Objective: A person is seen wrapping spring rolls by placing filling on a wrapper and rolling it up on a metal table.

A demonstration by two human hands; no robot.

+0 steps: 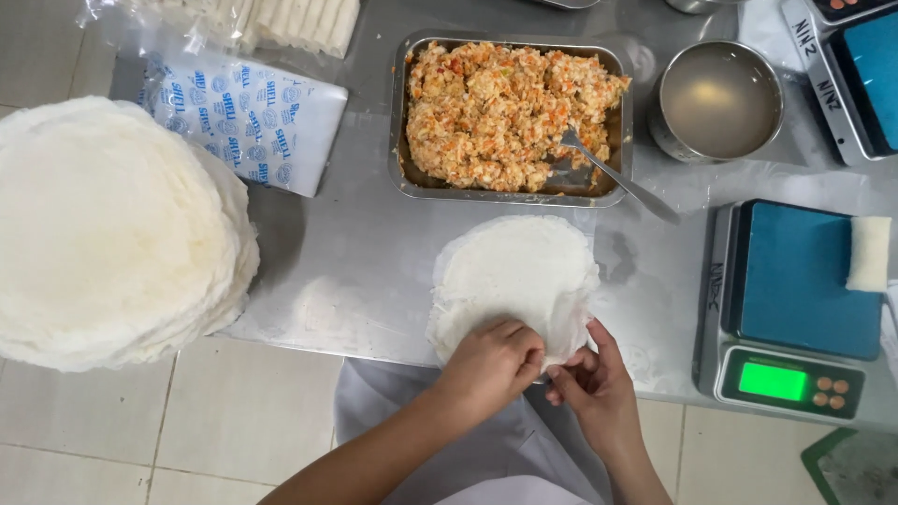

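Steel table (355, 271), seen from above, cut off along the top and right edges. Tall stack of round white wrappers (112, 234) at far left, overhanging the table edge and cropped by the frame. Rectangular metal tray (402, 131) at top centre, filled with orange-and-white chopped filling (496, 112); spoon (608, 173) with its bowl buried in the filling, handle resting over the tray's right rim. Digital scale (795, 309) at right, blue platform and lit green display, partly cut off; small white roll (868, 252) on the platform's right edge. Second blue-topped scale (856, 84) at upper right corner, mostly out of frame. Round metal bowl (718, 101) of cloudy liquid beside the tray. White plastic packet (248, 122) with a repeated blue print, lying flat left of the tray. Clear bag of pale strips (290, 21) at top, cropped, contents hard to make out. Single wrapper (514, 271) flat on the table just below the tray. Left hand (491, 365) curled closed, pinching the wrapper's near edge; right hand (599, 388) beside it, fingertips pinching the same edge. Wrapper's near rim hidden under both hands.
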